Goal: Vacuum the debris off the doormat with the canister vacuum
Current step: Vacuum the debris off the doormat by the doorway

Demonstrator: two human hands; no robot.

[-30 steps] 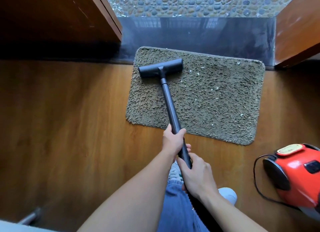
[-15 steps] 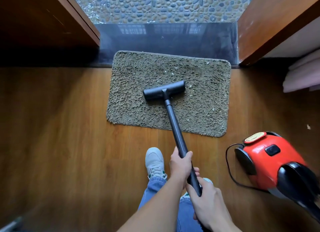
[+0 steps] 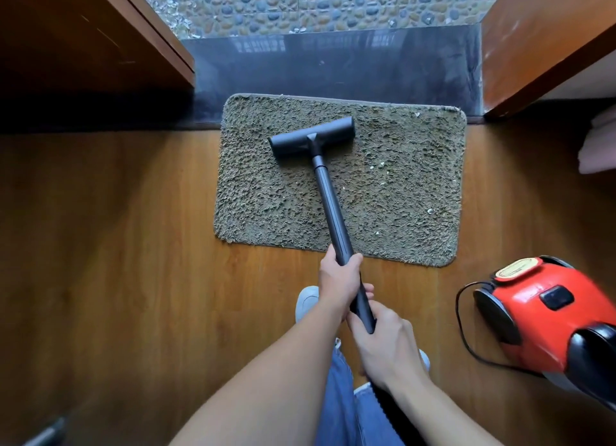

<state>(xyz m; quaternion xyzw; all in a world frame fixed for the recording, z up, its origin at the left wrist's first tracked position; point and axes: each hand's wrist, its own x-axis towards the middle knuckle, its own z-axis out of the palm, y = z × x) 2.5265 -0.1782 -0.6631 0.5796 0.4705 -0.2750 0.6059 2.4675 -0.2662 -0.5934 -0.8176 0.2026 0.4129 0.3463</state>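
While both hands steer the wand [image 3: 330,209], the floor head [image 3: 311,138] sits flat on the upper middle of the doormat [image 3: 266,205].

With the left hand [image 3: 336,280] wrapped round the wand further down its length and the right hand [image 3: 383,340] closed round its near end, the grip looks set to push and pull in straight strokes, one hand guiding and the other driving. Pale debris [image 3: 383,167] lies mostly right of the wand, with a fleck by the far right corner, so that side seems to need passes yet. Parked on the wooden floor [image 3: 116,245] at the person's right, the red canister vacuum [image 3: 540,315] stands clear of the mat; its cord [image 3: 461,325] loops beside it. Whatever it has collected is shut inside, and I cannot tell how full it is.
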